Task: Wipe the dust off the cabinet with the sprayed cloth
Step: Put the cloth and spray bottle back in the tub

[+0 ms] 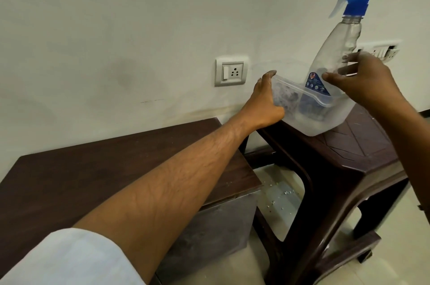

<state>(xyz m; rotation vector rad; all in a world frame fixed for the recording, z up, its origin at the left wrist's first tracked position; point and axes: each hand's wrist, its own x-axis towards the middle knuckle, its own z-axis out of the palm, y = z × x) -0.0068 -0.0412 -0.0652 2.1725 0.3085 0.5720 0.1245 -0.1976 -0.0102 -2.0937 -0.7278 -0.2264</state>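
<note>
Between both hands, a clear tub (309, 119) tilts on the dark stool (363, 145).
Left hand (263, 105) clamps its near end; right hand (365, 77), fingers spread, touches its rim beside the spray bottle (335, 52). Keep it level: a greyish cloth (286, 96) seems inside; the cabinet (69, 168) waits below the left forearm.

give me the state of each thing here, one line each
left hand: grips the left end of the tub
right hand: fingers spread at the tub's right rim, grip unclear
tub: clear plastic, tilted, on the stool
spray bottle: standing in the tub, leaning right, blue trigger on top
cloth: dark, crumpled inside the tub
cabinet: dark top, bare
stool: upright beside the cabinet
wall socket: nothing plugged in
</note>
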